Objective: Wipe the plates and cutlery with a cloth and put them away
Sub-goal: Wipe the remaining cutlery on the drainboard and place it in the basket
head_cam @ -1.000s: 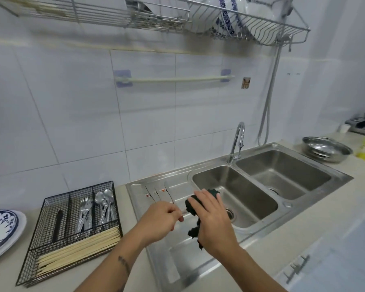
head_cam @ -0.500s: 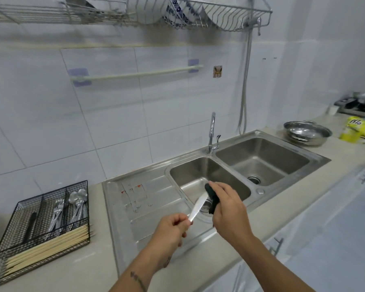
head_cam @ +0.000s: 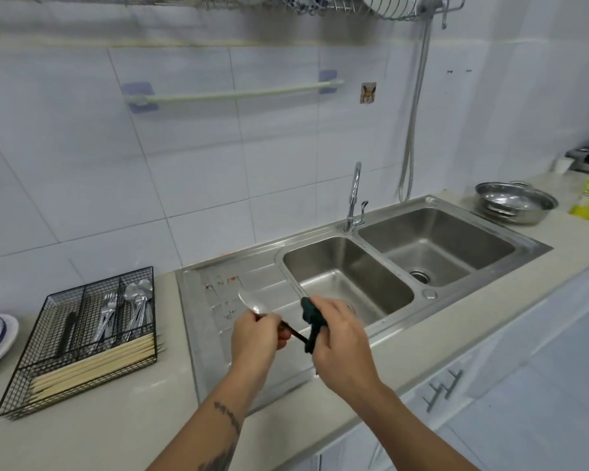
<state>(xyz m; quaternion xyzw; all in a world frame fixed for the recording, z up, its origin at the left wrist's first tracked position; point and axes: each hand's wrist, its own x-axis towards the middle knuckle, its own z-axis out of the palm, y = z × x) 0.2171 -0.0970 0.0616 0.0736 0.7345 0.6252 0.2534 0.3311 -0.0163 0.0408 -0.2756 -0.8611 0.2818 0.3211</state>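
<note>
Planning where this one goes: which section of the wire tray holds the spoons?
The rightmost upright section of the wire tray, holding the spoons. Forks sit left of it; chopsticks lie across the front.

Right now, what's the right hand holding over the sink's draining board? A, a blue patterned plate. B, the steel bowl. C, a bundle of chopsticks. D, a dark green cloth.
D: the right hand is curled round a dark green cloth, wiping the dark handle of a knife that the left hand holds by its blade end.

White tiled wall (head_cam: 82, 171), beige countertop (head_cam: 123, 433), steel double sink (head_cam: 531, 248), white cabinets (head_cam: 524, 402).
</note>
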